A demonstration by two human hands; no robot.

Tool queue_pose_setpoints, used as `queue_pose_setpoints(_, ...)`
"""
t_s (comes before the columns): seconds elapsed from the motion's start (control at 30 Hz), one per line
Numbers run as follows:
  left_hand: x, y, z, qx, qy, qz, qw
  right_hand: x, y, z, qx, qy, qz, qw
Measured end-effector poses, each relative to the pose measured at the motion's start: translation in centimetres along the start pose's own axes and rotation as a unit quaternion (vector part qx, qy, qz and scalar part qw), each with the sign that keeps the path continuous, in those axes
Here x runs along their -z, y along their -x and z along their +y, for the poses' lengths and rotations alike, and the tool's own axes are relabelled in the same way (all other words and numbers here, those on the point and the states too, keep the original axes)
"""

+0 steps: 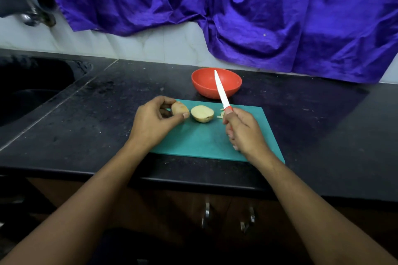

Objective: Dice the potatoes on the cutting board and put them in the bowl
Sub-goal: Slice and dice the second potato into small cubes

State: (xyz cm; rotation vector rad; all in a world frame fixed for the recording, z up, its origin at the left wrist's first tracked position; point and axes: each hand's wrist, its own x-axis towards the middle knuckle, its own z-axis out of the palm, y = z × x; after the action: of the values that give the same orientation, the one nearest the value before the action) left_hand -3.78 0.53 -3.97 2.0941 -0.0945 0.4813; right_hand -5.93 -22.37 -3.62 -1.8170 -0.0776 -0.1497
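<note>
On the green cutting board (204, 142), the left hand (153, 122) pinches one potato half (179, 108), the right hand (243, 133) grips a raised knife (220, 90), a second half (202, 113) lies between them; best lay each cut-side down before slicing

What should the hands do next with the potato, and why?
Probably the right hand should lower the knife onto the potato half that the left hand grips and slice it. Neither it nor the other half is diced yet, the blade is raised off the cutting board, and the bowl looks empty.
</note>
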Motion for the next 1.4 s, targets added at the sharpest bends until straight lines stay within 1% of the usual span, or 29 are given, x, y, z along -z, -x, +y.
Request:
queue_pose_setpoints(0.07,0.3,-1.4,0.2,-0.007,-0.045,0.018,0.999,0.0,0.2,0.1,0.014,-0.008,-0.001,1.000)
queue_pose_setpoints(0.17,0.6,-3.7,0.8,-0.030,-0.154,0.023,0.987,0.0,0.2,0.3,0.029,-0.013,-0.002,0.999)
queue_pose_setpoints(0.27,0.7,-5.4,1.0,-0.049,-0.266,-0.021,0.963,0.1,0.1,0.4,0.032,-0.016,-0.002,0.999)
queue_pose_setpoints(0.4,-0.1,-6.9,0.3,-0.037,-0.344,-0.113,0.932,0.1,0.1,0.5,0.038,-0.017,0.001,0.999)
queue_pose_setpoints(0.5,-0.5,-7.1,-0.3,-0.022,-0.346,-0.149,0.926,0.2,0.2,0.5,0.040,-0.014,0.001,0.999)
queue_pose_setpoints(0.57,-0.4,-6.9,-0.7,-0.016,-0.345,-0.150,0.926,0.1,0.2,0.5,0.039,-0.014,0.003,0.999)
queue_pose_setpoints(0.6,-0.4,-6.6,-0.8,-0.026,-0.339,-0.138,0.930,0.2,0.1,0.5,0.038,-0.016,0.004,0.999)
queue_pose_setpoints(0.67,-0.6,-5.7,-0.4,-0.087,-0.303,-0.092,0.945,0.1,0.1,0.5,0.033,-0.024,0.008,0.999)
queue_pose_setpoints(0.7,-0.8,-5.3,0.0,-0.127,-0.276,-0.080,0.950,0.1,0.0,0.5,0.031,-0.028,0.010,0.999)
queue_pose_setpoints(0.73,-1.0,-4.8,0.7,-0.161,-0.251,-0.086,0.951,0.2,0.0,0.5,0.030,-0.032,0.013,0.999)
queue_pose_setpoints(0.8,-1.6,-4.3,1.9,-0.199,-0.228,-0.140,0.943,0.2,0.0,0.5,0.030,-0.038,0.016,0.999)
queue_pose_setpoints(0.87,-2.6,-4.2,2.5,-0.215,-0.252,-0.197,0.923,0.1,0.1,0.5,0.032,-0.042,0.017,0.998)
queue_pose_setpoints(0.93,-3.6,-4.2,2.4,-0.225,-0.295,-0.228,0.900,0.1,0.1,0.5,0.032,-0.041,0.019,0.998)
queue_pose_setpoints(0.97,-4.1,-4.3,2.3,-0.229,-0.307,-0.230,0.895,0.1,0.1,0.5,0.032,-0.041,0.020,0.998)
queue_pose_setpoints(1.13,-4.3,-3.8,2.6,-0.229,-0.304,-0.201,0.903,0.1,0.0,0.6,0.032,-0.040,0.032,0.998)
queue_pose_setpoints(1.27,-3.5,-1.4,2.7,-0.195,-0.233,-0.141,0.942,0.1,-0.1,0.6,0.030,-0.048,0.035,0.998)
queue_pose_setpoints(1.37,-3.6,0.6,3.0,-0.158,-0.224,-0.116,0.955,0.1,-0.1,0.7,0.033,-0.045,0.031,0.998)
queue_pose_setpoints(1.4,-3.9,1.0,3.1,-0.134,-0.227,-0.108,0.959,0.2,-0.1,0.7,0.034,-0.045,0.030,0.998)
